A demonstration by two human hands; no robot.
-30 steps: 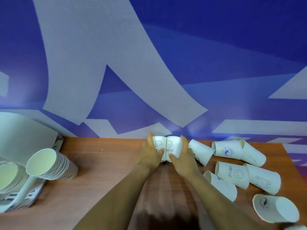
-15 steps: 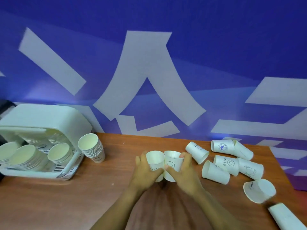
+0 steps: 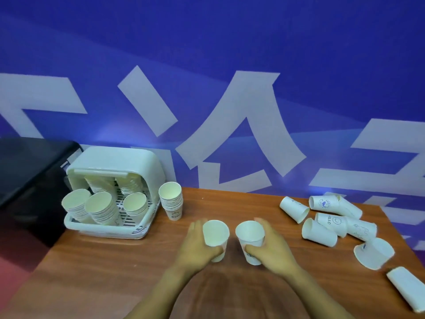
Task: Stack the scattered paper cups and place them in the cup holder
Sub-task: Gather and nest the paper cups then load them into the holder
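My left hand point(image 3: 195, 248) grips a white paper cup point(image 3: 215, 233), mouth up, near the middle of the wooden table point(image 3: 103, 272). Beside it my right hand point(image 3: 271, 249) grips a second upright cup point(image 3: 250, 234) with print on its side; the two cups are apart. Several loose cups point(image 3: 322, 226) lie on their sides at the right. A white cup holder point(image 3: 115, 192) at the left carries several cup stacks. One more stack point(image 3: 171, 201) stands on the table just right of the holder.
A crushed cup point(image 3: 373, 253) and another lying cup point(image 3: 407, 291) sit near the right front edge. A black object point(image 3: 30, 176) fills the far left behind the holder. A blue wall with white shapes rises right behind the table.
Both hands drew the two cups toward me and turned them mouth up, then moved them apart. The view pulled back, bringing the holder fully into sight.
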